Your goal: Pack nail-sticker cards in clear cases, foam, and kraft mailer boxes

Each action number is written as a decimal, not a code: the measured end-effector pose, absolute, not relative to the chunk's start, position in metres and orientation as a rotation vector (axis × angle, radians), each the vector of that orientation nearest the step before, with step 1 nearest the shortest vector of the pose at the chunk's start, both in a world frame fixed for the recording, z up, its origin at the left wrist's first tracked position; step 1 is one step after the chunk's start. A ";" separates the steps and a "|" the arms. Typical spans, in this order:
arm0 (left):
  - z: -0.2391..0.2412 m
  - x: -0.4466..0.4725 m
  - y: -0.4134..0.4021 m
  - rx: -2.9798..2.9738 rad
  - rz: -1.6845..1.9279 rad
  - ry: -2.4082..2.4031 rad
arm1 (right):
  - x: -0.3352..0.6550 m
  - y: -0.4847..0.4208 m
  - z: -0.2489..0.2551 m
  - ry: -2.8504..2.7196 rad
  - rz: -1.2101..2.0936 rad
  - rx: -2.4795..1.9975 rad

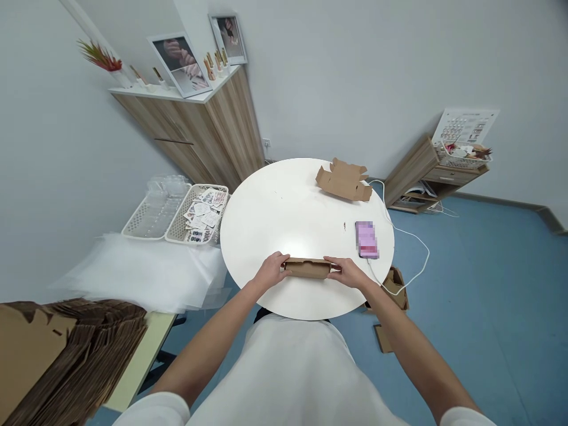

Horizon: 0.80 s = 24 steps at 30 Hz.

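Note:
A small brown cardboard box [307, 270] is between my two hands, near the front edge of the round white table [275, 225]. My left hand [271, 270] grips its left end, thumb and fingers closed on the cardboard. At the right end, my right hand [347, 271] pinches the box the same way. Farther back on the table lies a partly folded cardboard blank [344, 180]. To the right of the box rests a phone [367, 239] with a pixelated pink screen and a white cable attached.
Left of the table are white baskets, one with printed cards [202, 216], and translucent plastic sheets [146, 269]. Stacked flat cardboard [93, 349] fills the lower left. Cardboard boxes [394, 287] lie on the floor at right. The white cable [417, 236] loops past the table's right edge.

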<state>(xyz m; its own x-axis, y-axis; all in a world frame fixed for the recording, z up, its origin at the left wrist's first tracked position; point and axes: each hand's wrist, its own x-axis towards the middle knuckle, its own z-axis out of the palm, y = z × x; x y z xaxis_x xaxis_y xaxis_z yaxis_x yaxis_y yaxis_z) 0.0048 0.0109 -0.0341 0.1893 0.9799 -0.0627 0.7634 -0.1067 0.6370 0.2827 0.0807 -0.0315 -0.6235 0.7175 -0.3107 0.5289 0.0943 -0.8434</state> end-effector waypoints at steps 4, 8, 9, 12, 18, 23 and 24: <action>-0.033 0.003 0.013 1.925 0.508 1.622 | 0.280 0.078 -0.036 -2.202 1.504 -1.282; -0.034 0.002 0.015 1.892 0.536 1.609 | 0.278 0.080 -0.036 -2.230 1.419 -1.275; -0.034 0.002 0.015 1.884 0.545 1.614 | 0.278 0.080 -0.036 -2.235 1.408 -1.250; -0.036 0.005 0.014 1.856 0.575 1.652 | 0.277 0.078 -0.034 -2.182 1.417 -1.221; -0.043 0.009 0.007 1.598 0.704 1.700 | 0.265 0.070 -0.039 -1.889 1.488 -1.320; -0.049 0.004 -0.002 1.188 0.751 1.784 | 0.257 0.056 -0.045 -1.483 1.680 -1.383; -0.049 0.002 -0.003 1.128 0.739 1.795 | 0.257 0.054 -0.046 -1.410 1.692 -1.437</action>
